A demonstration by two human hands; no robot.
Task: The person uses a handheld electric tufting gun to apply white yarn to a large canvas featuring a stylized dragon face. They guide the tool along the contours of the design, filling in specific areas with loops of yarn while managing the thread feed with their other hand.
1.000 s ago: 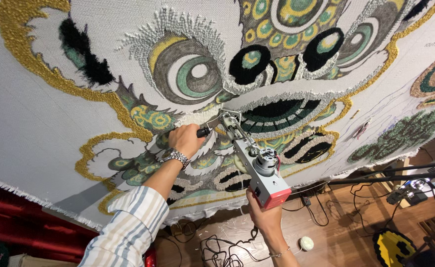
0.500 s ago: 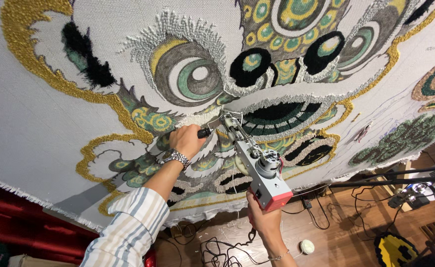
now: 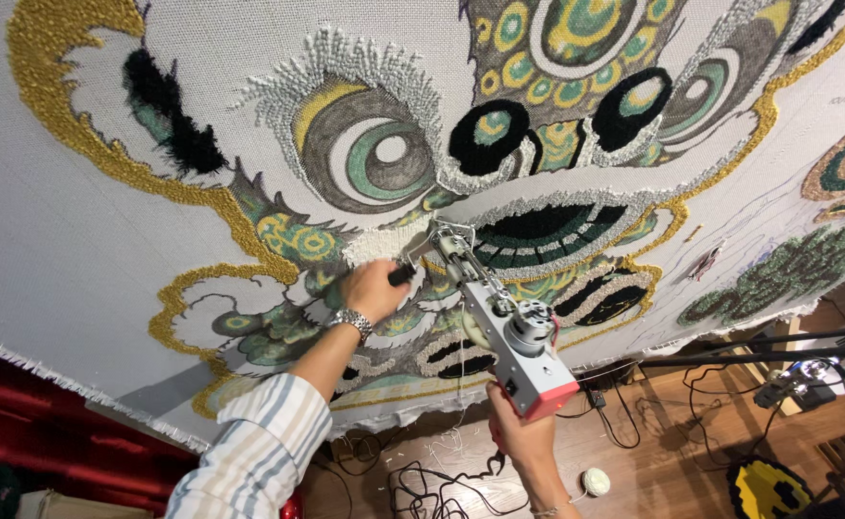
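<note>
— Metal and red plastic, the tufting gun (image 3: 504,332): looks heavy and stiff, nose pressed against the stretched cloth (image 3: 76,250), just below the tufted eye (image 3: 370,154).

— Where to hold?

— Left hand (image 3: 372,288), fingers closed on the front grip; right hand (image 3: 519,437), fingers wrapped under the rear. Cloth soft, so steady pressure probably needed.

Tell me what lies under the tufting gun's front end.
The tufting gun presses its tip into the stretched cloth, over white pile beside the dark mouth shape. The left hand grips its front handle; the exact spot beneath the tip is covered.
</note>
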